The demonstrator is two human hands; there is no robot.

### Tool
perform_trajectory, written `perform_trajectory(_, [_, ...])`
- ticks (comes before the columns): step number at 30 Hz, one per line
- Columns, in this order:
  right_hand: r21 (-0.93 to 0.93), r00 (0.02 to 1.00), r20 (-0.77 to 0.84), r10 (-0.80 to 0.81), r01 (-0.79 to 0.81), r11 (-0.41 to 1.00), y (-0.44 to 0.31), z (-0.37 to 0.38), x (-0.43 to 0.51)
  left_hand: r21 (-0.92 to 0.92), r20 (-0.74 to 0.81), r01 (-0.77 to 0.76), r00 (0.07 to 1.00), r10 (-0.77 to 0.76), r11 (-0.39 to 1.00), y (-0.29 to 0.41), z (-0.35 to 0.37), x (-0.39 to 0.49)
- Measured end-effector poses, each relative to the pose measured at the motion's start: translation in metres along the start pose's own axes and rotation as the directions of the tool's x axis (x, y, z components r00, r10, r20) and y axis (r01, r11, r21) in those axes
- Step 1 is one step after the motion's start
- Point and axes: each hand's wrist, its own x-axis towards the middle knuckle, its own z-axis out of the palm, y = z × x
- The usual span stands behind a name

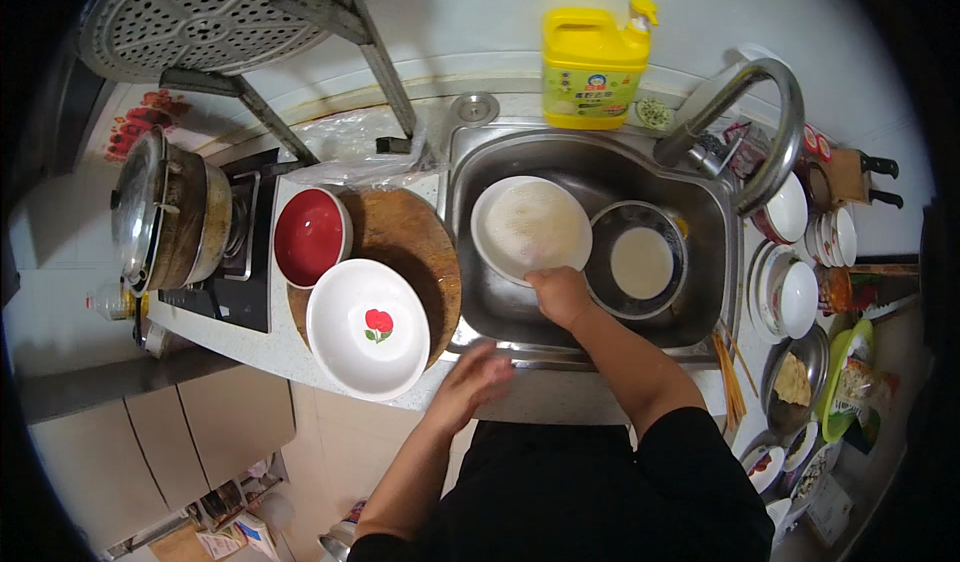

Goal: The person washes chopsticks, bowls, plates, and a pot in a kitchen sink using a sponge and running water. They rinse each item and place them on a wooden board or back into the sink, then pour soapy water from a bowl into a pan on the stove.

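Observation:
A white bowl (532, 228) of cloudy, foamy liquid is in the left part of the steel sink (517, 326). My right hand (562, 296) grips its near rim, with some fingers hidden. Beside it, a dark metal pan (637, 303) in the sink holds more cloudy liquid. My left hand (476, 378), slightly blurred, holds nothing at the sink's front edge, fingers apart. Left of it, a white bowl with a red flower (367, 329) and a red-lined bowl (309, 238) stand on a round wooden cutting board (405, 224).
A curved faucet (787, 112) arches over the sink's right corner. A yellow detergent jug (596, 71) stands behind. Chopsticks (727, 378), stacked bowls (795, 299) and food dishes line the right counter. A lidded pot (180, 217) sits on the stove at left; a metal rack (382, 74) stands behind.

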Motion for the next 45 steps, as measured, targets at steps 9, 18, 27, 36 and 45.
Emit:
perform_trajectory(9, [-0.003, 0.972, -0.184, -0.146, 0.148, 0.989, -0.039, -0.049, -0.012, -0.512, -0.172, -0.288, 0.958, 0.232, 0.809, -0.010, 0.046, 0.152])
perform_trajectory(18, [-0.067, 0.995, 0.094, -0.024, 0.030, 0.997, -0.024, -0.068, -0.047, -0.528, -0.242, -0.303, 0.949, 0.202, 0.794, -0.022, 0.078, 0.142])
perform_trajectory(27, [-0.139, 0.939, -0.042, -0.341, 0.332, 0.933, 0.019, -0.091, -0.063, -0.535, -0.150, -0.284, 0.959, 0.241, 0.796, 0.005, 0.086, 0.108])
perform_trajectory(36, [-0.204, 0.924, -0.139, -0.357, 0.326, 0.923, 0.017, -0.093, -0.065, -0.451, -0.080, -0.217, 0.976, 0.203, 0.866, 0.001, 0.069, 0.109])
perform_trajectory(45, [-0.077, 0.980, 0.161, -0.116, 0.130, 0.989, 0.007, -0.085, -0.072, -0.492, -0.156, -0.252, 0.967, 0.200, 0.833, -0.024, 0.055, 0.136])
